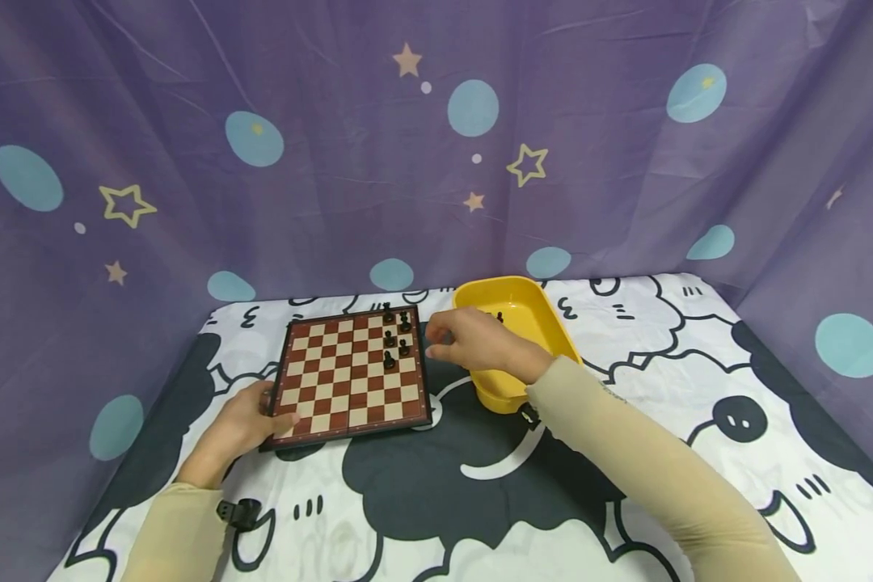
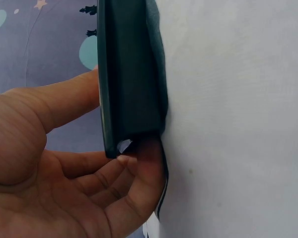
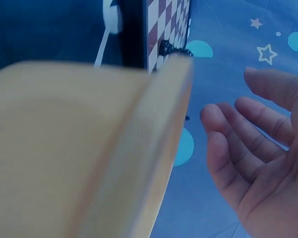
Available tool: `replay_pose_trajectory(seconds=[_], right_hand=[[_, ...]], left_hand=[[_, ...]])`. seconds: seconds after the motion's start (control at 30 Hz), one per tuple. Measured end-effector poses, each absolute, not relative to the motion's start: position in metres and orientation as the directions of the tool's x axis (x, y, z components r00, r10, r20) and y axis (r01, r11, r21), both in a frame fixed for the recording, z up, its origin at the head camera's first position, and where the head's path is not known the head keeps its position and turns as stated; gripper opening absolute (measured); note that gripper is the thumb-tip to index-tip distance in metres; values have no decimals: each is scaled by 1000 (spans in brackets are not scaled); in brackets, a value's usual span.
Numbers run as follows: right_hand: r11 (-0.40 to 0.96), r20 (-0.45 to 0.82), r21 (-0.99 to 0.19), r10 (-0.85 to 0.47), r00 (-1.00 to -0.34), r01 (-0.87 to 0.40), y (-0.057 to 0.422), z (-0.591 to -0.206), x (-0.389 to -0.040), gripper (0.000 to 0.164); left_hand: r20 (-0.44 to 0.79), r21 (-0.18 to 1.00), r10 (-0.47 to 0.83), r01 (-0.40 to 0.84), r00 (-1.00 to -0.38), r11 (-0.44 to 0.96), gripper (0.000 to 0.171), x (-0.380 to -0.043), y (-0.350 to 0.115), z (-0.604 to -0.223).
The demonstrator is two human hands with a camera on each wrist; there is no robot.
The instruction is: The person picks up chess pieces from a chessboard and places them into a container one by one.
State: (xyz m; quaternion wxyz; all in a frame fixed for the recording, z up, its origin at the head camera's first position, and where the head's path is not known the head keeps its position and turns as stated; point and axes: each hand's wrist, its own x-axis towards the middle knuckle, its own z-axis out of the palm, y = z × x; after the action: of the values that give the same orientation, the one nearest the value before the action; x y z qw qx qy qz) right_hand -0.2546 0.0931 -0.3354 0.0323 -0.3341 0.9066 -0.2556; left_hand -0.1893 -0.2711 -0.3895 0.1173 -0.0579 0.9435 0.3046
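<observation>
A brown-and-cream chessboard lies on the cloth, with several black chess pieces standing on its far right part. My left hand grips the board's near left corner, thumb on top and fingers curled at the dark side in the left wrist view. Between the board and a yellow bin hovers my right hand, above the bin's left rim. Its fingers are loosely bent and hold nothing in the right wrist view, where one black chess piece shows on the board.
A small dark piece shows inside the bin, partly behind my right hand; the forearm hides more of the bin. The black-and-white cartoon cloth covers the table. Behind it hangs a purple curtain.
</observation>
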Motion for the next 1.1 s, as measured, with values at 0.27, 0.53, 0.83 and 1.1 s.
replay_pose_trajectory(seconds=[0.27,0.53,0.83,1.1], right_hand=[[631,90,-486,-651,-753,-604,70,-341,-259,23],[627,72,-509,-652,-755,-590,53,-346,-263,29],[641,64,-515,-633,-772,-569,40,-357,-270,30],[654,57,-521,-615,-787,-549,32,-365,-275,29]], left_hand=[[-254,568,-34,-178,-967,804,77,-189,-271,-388],[-263,569,-39,-187,-964,800,78,-190,-271,-388],[-249,569,-40,-179,-968,802,75,-192,-272,-390],[-251,569,-36,-178,-967,803,76,-191,-272,-390]])
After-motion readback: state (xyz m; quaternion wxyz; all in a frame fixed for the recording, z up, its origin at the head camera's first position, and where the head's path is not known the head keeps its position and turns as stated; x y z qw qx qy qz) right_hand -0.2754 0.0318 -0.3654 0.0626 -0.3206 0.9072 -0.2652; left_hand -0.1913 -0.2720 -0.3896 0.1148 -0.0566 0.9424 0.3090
